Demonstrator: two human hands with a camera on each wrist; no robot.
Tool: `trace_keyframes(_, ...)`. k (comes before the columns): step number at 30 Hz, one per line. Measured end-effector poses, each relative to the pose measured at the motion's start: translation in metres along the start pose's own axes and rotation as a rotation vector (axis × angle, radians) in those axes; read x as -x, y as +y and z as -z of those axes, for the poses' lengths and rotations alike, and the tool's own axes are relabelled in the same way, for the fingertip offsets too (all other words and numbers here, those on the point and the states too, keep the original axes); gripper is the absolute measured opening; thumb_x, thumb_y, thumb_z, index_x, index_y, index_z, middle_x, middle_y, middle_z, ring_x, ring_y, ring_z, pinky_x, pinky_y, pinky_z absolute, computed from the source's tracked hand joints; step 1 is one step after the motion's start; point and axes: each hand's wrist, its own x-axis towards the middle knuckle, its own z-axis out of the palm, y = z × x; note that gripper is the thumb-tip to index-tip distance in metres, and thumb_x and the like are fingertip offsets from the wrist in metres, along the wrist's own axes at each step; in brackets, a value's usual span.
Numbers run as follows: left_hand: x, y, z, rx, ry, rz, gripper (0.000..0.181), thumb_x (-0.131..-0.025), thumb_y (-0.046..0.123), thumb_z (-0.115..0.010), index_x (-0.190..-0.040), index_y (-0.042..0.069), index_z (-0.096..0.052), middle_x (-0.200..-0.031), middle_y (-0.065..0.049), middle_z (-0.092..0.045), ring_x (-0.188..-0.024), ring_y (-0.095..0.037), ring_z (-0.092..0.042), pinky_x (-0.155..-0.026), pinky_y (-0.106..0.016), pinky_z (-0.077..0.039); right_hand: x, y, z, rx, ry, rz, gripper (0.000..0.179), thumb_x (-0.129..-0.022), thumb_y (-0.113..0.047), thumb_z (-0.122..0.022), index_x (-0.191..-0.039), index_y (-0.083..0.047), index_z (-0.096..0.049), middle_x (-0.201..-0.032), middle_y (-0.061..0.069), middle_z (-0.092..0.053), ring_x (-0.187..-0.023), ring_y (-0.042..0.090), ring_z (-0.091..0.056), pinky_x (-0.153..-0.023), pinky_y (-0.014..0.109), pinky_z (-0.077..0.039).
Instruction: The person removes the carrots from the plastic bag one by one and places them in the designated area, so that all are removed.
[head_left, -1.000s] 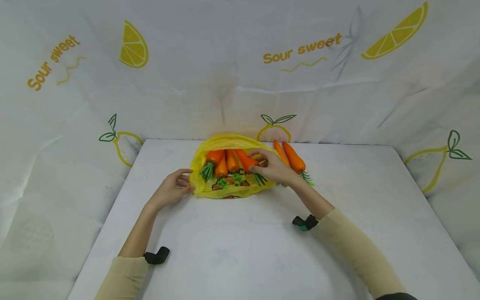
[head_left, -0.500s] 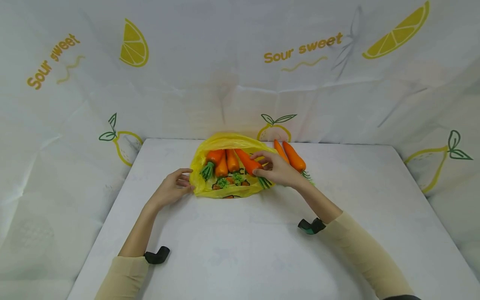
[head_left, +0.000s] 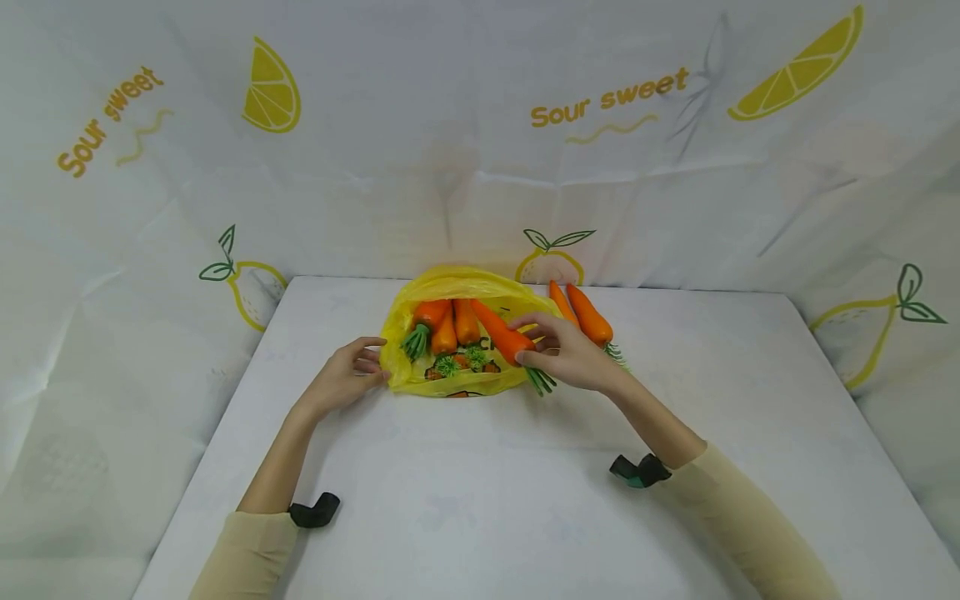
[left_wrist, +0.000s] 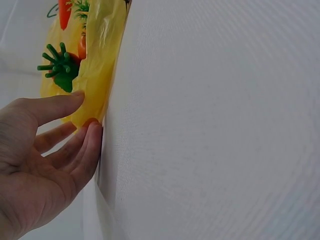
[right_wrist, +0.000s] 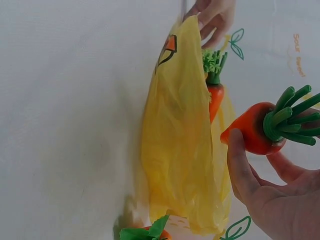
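A yellow plastic bag (head_left: 412,293) lies on its side with its mouth toward me, and several orange carrots (head_left: 467,323) with green tops are inside. At its left edge, my left hand (head_left: 347,377) holds the plastic between thumb and fingers; the left wrist view shows the fingertips (left_wrist: 92,131) against the yellow film. My right hand (head_left: 567,354) pinches one carrot (right_wrist: 252,129) near its thick end, at the right side of the mouth. That carrot slants, green stems toward me over the bag's front rim, tip still inside the mouth.
Two more carrots (head_left: 589,315) lie on the white table (head_left: 450,500) just right of the bag, near the back edge. Behind the table hangs a white cloth (head_left: 420,125) printed with lemons. Both wrists wear black mounts (head_left: 315,511).
My right hand has drawn the carrot toward me and to the right, so its stems now pass the bag's front rim. My left hand has stayed put at the bag's left edge.
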Motion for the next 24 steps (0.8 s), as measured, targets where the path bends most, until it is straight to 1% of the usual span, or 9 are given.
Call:
trace_keyframes(4, 0.0, 0.0, 0.0, 0.001, -0.001, 0.001, 0.064, -0.101, 0.014, -0.077, -0.157, 0.002, -0.05, -0.136, -0.025, -0.067, -0.119, -0.035, -0.071, -0.104, -0.049, -0.06, 0.008, -0.002, 0.004, 0.01, 0.009, -0.001, 0.042, -0.104, -0.017, -0.072, -0.143, -0.006, -0.062, -0.136, 0.025, -0.07, -0.11, 0.032, -0.076, -0.102, 0.046, -0.064)
trace_keyframes(9, 0.0, 0.0, 0.0, 0.003, -0.005, -0.002, 0.064, -0.101, 0.015, -0.077, -0.157, 0.002, -0.05, -0.136, -0.025, -0.066, -0.118, -0.034, -0.071, -0.103, -0.048, -0.06, 0.016, -0.004, 0.011, 0.026, 0.026, 0.002, 0.041, -0.104, -0.018, -0.073, -0.143, -0.008, -0.063, -0.133, 0.023, -0.073, -0.105, 0.03, -0.075, -0.097, 0.036, -0.064)
trace_keyframes(12, 0.0, 0.0, 0.0, 0.005, -0.006, 0.001, 0.064, -0.101, 0.014, -0.076, -0.157, 0.002, -0.05, -0.136, -0.025, -0.066, -0.118, -0.034, -0.071, -0.103, -0.046, -0.06, 0.02, -0.004, 0.014, 0.023, 0.033, -0.004, 0.041, -0.104, -0.019, -0.073, -0.143, -0.01, -0.063, -0.132, 0.021, -0.073, -0.105, 0.028, -0.074, -0.097, 0.036, -0.062)
trace_keyframes(14, 0.0, 0.0, 0.0, 0.008, -0.009, 0.005, 0.064, -0.101, 0.014, -0.076, -0.158, 0.002, -0.05, -0.135, -0.025, -0.066, -0.117, -0.033, -0.071, -0.102, -0.045, -0.061, 0.022, -0.004, 0.016, 0.007, 0.035, -0.009, 0.041, -0.104, -0.018, -0.073, -0.144, -0.009, -0.063, -0.133, 0.022, -0.071, -0.107, 0.029, -0.074, -0.099, 0.037, -0.062)
trace_keyframes(17, 0.0, 0.0, 0.0, 0.013, -0.011, 0.008, 0.064, -0.101, 0.013, -0.076, -0.158, 0.002, -0.049, -0.135, -0.025, -0.066, -0.117, -0.033, -0.071, -0.103, -0.046, -0.061, 0.025, -0.005, 0.019, -0.019, 0.045, -0.024, 0.042, -0.104, -0.016, -0.073, -0.143, -0.008, -0.062, -0.134, 0.023, -0.069, -0.111, 0.031, -0.074, -0.101, 0.035, -0.063)
trace_keyframes(24, 0.0, 0.0, 0.0, 0.009, -0.006, 0.01, 0.064, -0.101, 0.014, -0.076, -0.158, 0.003, -0.05, -0.135, -0.025, -0.066, -0.118, -0.033, -0.071, -0.105, -0.049, -0.061, 0.033, -0.003, 0.03, -0.017, 0.095, -0.015, 0.041, -0.105, -0.014, -0.071, -0.144, -0.005, -0.061, -0.139, 0.025, -0.068, -0.118, 0.037, -0.073, -0.097, 0.02, -0.06)
